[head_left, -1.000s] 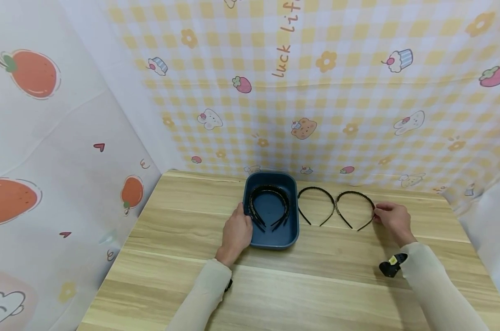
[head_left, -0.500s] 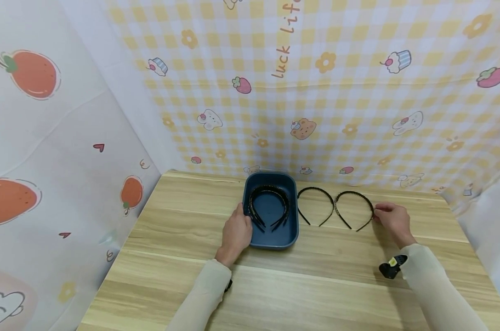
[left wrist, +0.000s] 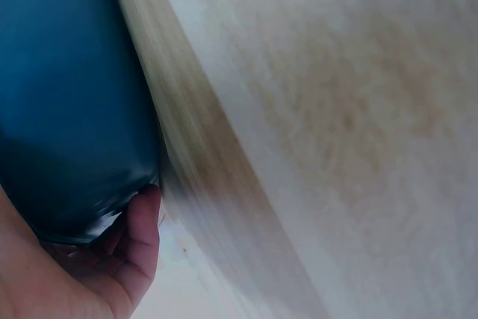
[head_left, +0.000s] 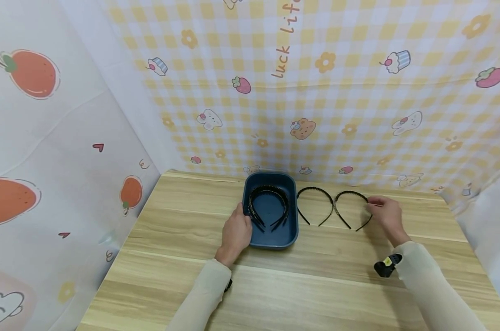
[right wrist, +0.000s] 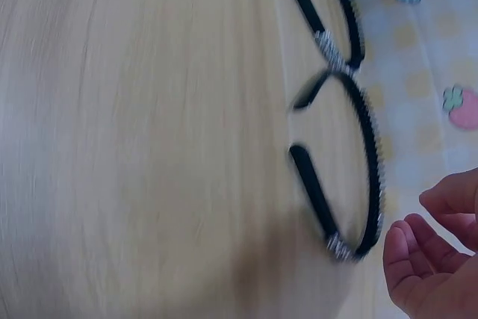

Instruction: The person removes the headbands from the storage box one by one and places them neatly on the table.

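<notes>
My left hand [head_left: 236, 233] grips the left side of a dark blue plastic tub [head_left: 270, 242]. In the left wrist view its curled fingers [left wrist: 142, 240] hold the tub's edge. Several black headbands [head_left: 269, 188] lie nested inside. To the right of the tub, two black toothed headbands lie side by side on the table: one close to the tub [head_left: 315, 188], the other [head_left: 351, 192] farther right. My right hand [head_left: 386, 215] is over the right side of that farther headband. The right wrist view shows thumb and fingers [right wrist: 418, 259] apart, beside the headband's silvery decorated part, holding nothing.
The wood-grain table [head_left: 316, 294] meets a yellow checked cloth wall [head_left: 349, 105] right behind the headbands. A white printed wall [head_left: 84, 184] stands at the left. A small black wrist camera [head_left: 386, 265] hangs under the right sleeve.
My right hand has come off the right edge of the farther headband and shifted slightly left, now overlapping it. My left hand, the tub and the headbands stay in place.
</notes>
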`<state>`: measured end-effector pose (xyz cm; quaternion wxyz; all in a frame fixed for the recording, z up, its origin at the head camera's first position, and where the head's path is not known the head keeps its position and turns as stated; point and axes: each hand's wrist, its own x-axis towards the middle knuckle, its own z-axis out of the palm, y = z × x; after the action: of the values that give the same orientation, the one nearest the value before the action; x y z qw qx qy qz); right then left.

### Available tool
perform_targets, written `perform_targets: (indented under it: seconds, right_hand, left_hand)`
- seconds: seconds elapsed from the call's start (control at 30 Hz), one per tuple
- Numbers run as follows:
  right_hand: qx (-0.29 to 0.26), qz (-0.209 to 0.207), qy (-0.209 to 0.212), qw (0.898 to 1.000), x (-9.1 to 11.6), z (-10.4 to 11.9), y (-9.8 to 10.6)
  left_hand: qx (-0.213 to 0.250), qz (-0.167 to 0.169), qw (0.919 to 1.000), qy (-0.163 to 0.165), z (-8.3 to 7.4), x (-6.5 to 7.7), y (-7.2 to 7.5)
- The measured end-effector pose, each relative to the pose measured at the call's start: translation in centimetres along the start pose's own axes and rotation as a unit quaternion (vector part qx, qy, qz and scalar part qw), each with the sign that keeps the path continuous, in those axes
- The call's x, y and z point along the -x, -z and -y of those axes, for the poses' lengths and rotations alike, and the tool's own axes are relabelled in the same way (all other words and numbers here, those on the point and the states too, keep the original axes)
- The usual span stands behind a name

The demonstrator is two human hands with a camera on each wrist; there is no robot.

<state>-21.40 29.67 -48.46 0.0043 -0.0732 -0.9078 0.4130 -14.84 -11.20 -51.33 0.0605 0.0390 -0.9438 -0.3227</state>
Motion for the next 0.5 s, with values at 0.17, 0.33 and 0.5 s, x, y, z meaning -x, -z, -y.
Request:
perform_targets:
  seconds: [0.17,0.33,0.5]
  right_hand:
    - [0.001,0.017,0.013,1.0,0.2,1.8,-1.0]
    - [-0.022,0.04,0.02,0.999,0.6,3.4,-2.1]
    - [-0.033,0.061,0.031,0.997,0.9,4.7,-3.1]
  left_hand:
    - [0.001,0.0,1.0,0.003,0.0,0.0,0.0]
    - [0.004,0.002,1.0,0.005,0.0,0.0,-0.1]
    - [0.006,0.001,1.0,0.005,0.0,0.0,-0.1]
